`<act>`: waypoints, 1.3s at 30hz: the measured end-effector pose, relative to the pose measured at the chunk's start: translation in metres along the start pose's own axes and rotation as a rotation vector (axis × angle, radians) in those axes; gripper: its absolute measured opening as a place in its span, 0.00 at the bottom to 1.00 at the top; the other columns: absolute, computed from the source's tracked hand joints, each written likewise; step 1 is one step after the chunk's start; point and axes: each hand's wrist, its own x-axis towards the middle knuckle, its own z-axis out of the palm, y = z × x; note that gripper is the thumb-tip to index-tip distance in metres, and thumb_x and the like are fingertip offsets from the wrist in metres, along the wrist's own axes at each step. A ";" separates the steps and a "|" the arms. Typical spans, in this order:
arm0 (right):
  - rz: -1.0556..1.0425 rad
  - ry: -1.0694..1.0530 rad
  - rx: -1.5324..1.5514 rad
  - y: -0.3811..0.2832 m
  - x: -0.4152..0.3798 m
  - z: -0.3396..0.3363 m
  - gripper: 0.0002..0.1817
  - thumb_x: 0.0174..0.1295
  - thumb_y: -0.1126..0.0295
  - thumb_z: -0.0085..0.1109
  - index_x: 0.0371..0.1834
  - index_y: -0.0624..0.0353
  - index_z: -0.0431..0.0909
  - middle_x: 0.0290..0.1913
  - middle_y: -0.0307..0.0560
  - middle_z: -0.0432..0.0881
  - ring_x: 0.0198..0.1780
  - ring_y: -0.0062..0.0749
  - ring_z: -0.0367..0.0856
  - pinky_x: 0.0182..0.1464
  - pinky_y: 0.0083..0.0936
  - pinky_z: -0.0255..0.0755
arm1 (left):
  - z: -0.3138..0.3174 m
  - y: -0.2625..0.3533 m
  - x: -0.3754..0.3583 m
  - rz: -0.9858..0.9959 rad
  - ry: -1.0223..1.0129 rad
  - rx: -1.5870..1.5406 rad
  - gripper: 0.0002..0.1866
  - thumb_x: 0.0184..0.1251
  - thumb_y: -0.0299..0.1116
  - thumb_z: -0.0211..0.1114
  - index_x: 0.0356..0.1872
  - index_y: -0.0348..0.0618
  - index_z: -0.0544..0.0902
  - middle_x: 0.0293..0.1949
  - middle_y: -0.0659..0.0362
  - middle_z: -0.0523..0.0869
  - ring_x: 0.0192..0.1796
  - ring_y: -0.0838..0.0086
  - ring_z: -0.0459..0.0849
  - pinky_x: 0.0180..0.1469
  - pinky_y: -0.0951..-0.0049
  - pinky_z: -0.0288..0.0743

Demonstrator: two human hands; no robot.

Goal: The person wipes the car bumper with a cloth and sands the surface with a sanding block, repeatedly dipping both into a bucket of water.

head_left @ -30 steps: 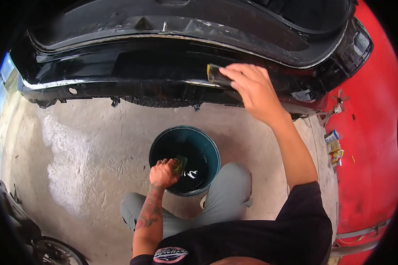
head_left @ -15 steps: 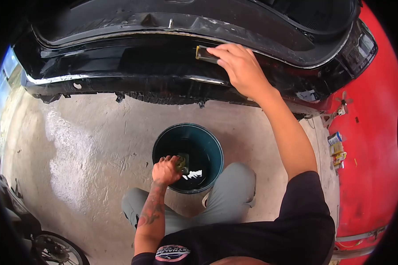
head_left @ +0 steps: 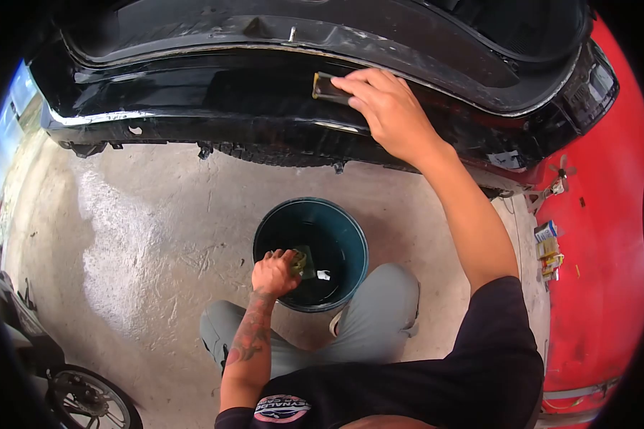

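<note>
My right hand [head_left: 392, 118] grips a dark sanding block [head_left: 329, 87] with a yellowish end, its fingers wrapped over the block's right part. The block lies against the glossy black bumper [head_left: 215, 89], right of its middle. Low over the left side of a dark green bucket [head_left: 365, 250], my left hand [head_left: 276, 274] is closed on a greenish-yellow sponge [head_left: 298, 262], partly hidden by the fingers. Dark water [head_left: 325, 247] with a bright reflection shows inside the bucket.
The bucket stands on a concrete floor [head_left: 186, 214] between my bent knees [head_left: 383, 300]. A red panel [head_left: 601, 286] rises at the right, with several small containers [head_left: 549, 249] beside it. At the lower left is a spoked wheel [head_left: 89, 400].
The sanding block and my right hand have slid a little left along the bumper. My left hand stays at the bucket with the sponge. The whole view has shifted slightly.
</note>
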 end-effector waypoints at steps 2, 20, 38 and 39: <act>0.008 -0.049 0.032 -0.014 -0.012 -0.014 0.18 0.69 0.75 0.66 0.62 0.54 0.87 0.55 0.46 0.85 0.57 0.45 0.82 0.58 0.39 0.72 | -0.003 0.000 0.000 -0.003 0.004 -0.021 0.33 0.49 0.44 0.78 0.61 0.53 0.84 0.53 0.57 0.88 0.56 0.55 0.88 0.55 0.55 0.86; -0.089 0.033 0.041 -0.006 0.042 0.028 0.16 0.70 0.75 0.63 0.59 0.60 0.87 0.53 0.54 0.86 0.56 0.55 0.83 0.60 0.44 0.76 | -0.004 0.000 0.001 -0.019 -0.037 -0.006 0.32 0.53 0.47 0.77 0.63 0.57 0.83 0.56 0.57 0.88 0.63 0.55 0.86 0.60 0.54 0.85; 0.002 -0.082 0.127 -0.043 0.038 0.011 0.19 0.72 0.80 0.59 0.64 0.61 0.84 0.57 0.54 0.83 0.61 0.52 0.80 0.66 0.41 0.72 | 0.001 -0.003 0.003 -0.022 -0.022 -0.073 0.32 0.53 0.44 0.75 0.63 0.54 0.83 0.54 0.54 0.88 0.57 0.53 0.87 0.56 0.53 0.85; -0.009 -0.074 0.114 -0.041 0.040 0.015 0.19 0.72 0.80 0.59 0.64 0.61 0.84 0.57 0.54 0.83 0.60 0.52 0.80 0.66 0.41 0.72 | -0.001 -0.001 0.001 -0.023 -0.035 -0.077 0.32 0.53 0.44 0.75 0.63 0.54 0.83 0.54 0.54 0.88 0.58 0.53 0.87 0.56 0.53 0.85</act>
